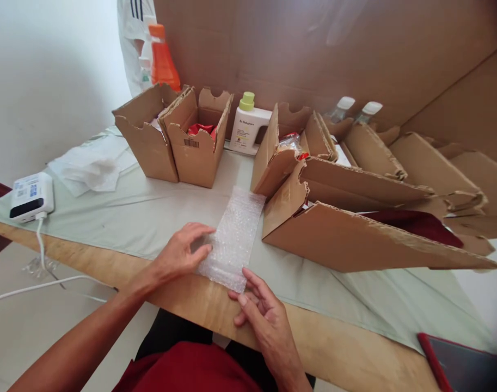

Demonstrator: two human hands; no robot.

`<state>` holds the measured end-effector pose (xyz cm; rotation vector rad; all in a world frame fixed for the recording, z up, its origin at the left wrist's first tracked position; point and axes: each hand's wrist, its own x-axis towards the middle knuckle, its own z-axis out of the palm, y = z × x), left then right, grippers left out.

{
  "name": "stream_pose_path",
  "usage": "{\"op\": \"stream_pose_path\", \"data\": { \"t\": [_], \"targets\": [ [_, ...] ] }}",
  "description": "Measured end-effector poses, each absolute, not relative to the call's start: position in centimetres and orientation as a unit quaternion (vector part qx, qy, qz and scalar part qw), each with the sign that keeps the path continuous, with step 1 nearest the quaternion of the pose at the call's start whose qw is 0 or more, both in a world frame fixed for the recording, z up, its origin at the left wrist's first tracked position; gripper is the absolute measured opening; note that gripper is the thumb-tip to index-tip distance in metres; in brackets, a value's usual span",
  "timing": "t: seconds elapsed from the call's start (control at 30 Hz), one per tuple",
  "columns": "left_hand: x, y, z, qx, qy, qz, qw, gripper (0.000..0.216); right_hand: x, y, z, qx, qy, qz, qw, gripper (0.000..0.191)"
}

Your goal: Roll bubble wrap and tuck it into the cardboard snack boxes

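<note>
Left grip (180,253) palm down, fingers spread flat; right grip (261,310) open, fingers loosely curled.

free: pale green cloth-covered table (121,218) at 9–10 o'clock | blocked: torn brown cardboard boxes (354,218) 1–3 o'clock, upright cardboard boxes (175,136) 11–12 o'clock

Bright, even, diffuse daylight; wall at left nearly washed out. Soft, faint shadows under the cardboard boxes (199,139) on the tabletop (121,209). Strong wide-angle stretch at right and lower edges. Centre sharp; bottom right corner smeared.
</note>
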<state>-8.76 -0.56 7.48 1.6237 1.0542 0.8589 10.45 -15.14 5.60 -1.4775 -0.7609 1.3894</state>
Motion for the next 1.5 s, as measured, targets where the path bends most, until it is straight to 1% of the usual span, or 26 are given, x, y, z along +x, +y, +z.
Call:
{"op": "stream_pose_path", "data": {
  "t": [0.03, 0.07, 0.17, 0.2, 0.23, 0.37, 0.5, 0.57, 0.63, 0.73, 0.83, 0.9, 0.97, 1.07, 1.17, 1.27, 1.33, 1.43, 1.5],
  "targets": [
    [-9.4, -1.7, 7.4, 0.695, 0.403, 0.337, 0.491, 0.037, 10.5, -15.1, 5.7, -0.605, -0.306, 0.566, 0.469, 0.072],
    [-9.8, -2.6, 7.4, 0.721, 0.373, 0.316, 0.491, 0.041, 10.5, -15.1, 5.7, -0.606, -0.301, 0.566, 0.471, 0.07],
    [-10.3, -3.9, 7.1, 0.78, 0.308, 0.252, 0.484, 0.065, 10.4, -15.2, 5.7, -0.596, -0.277, 0.57, 0.493, 0.061],
    [-10.2, -4.0, 6.9, 0.789, 0.3, 0.243, 0.477, 0.069, 10.5, -15.2, 5.7, -0.588, -0.263, 0.575, 0.504, 0.058],
    [-10.1, -4.1, 6.7, 0.792, 0.303, 0.246, 0.469, 0.068, 10.6, -15.4, 5.8, -0.579, -0.246, 0.581, 0.517, 0.056],
    [-9.4, -3.9, 5.9, 0.763, 0.364, 0.3, 0.441, 0.047, 11.2, -16.0, 6.2, -0.546, -0.201, 0.603, 0.546, 0.049],
    [-9.0, -3.9, 5.8, 0.722, 0.424, 0.291, 0.463, 0.033, 11.6, -16.5, 6.2, -0.507, -0.236, 0.605, 0.566, 0.05],
    [-8.8, -3.8, 5.8, 0.704, 0.453, 0.283, 0.469, 0.029, 11.7, -16.7, 5.9, -0.508, -0.282, 0.577, 0.574, 0.05],
    [-8.7, -3.7, 5.8, 0.701, 0.475, 0.276, 0.454, 0.03, 11.8, -16.7, 5.6, -0.538, -0.357, 0.507, 0.571, 0.043],
    [-8.5, -3.5, 5.5, 0.722, 0.492, 0.251, 0.417, 0.037, 12.0, -16.3, 5.5, -0.587, -0.526, 0.333, 0.517, 0.036],
    [-8.2, -3.4, 5.0, 0.748, 0.493, 0.229, 0.381, 0.042, 12.3, -15.1, 5.6, -0.581, -0.684, 0.154, 0.415, 0.037],
    [-8.1, -3.5, 4.7, 0.763, 0.492, 0.23, 0.351, 0.043, 12.5, -14.0, 5.5, -0.562, -0.747, 0.079, 0.347, 0.037],
    [-8.1, -3.5, 4.4, 0.775, 0.487, 0.237, 0.324, 0.043, 12.6, -12.9, 5.1, -0.554, -0.782, 0.039, 0.282, 0.036],
    [-8.3, -3.7, 4.0, 0.792, 0.476, 0.249, 0.29, 0.043, 12.9, -11.7, 4.5, -0.552, -0.805, 0.014, 0.218, 0.035],
    [-8.6, -4.0, 4.1, 0.807, 0.461, 0.278, 0.242, 0.04, 13.1, -11.1, 4.3, -0.546, -0.812, 0.008, 0.204, 0.033],
    [-8.8, -4.7, 4.8, 0.821, 0.437, 0.32, 0.183, 0.036, 13.3, -10.9, 4.5, -0.543, -0.812, 0.011, 0.212, 0.032],
    [-8.9, -5.1, 5.3, 0.841, 0.401, 0.324, 0.164, 0.035, 13.3, -10.8, 4.7, -0.541, -0.81, 0.022, 0.225, 0.032],
    [-8.9, -5.6, 5.5, 0.871, 0.346, 0.299, 0.182, 0.03, 13.2, -10.7, 5.3, -0.542, -0.798, 0.051, 0.258, 0.028],
    [-8.8, -5.6, 5.4, 0.869, 0.337, 0.298, 0.208, 0.027, 13.1, -10.7, 5.7, -0.548, -0.786, 0.082, 0.274, 0.026]
  ]
}}
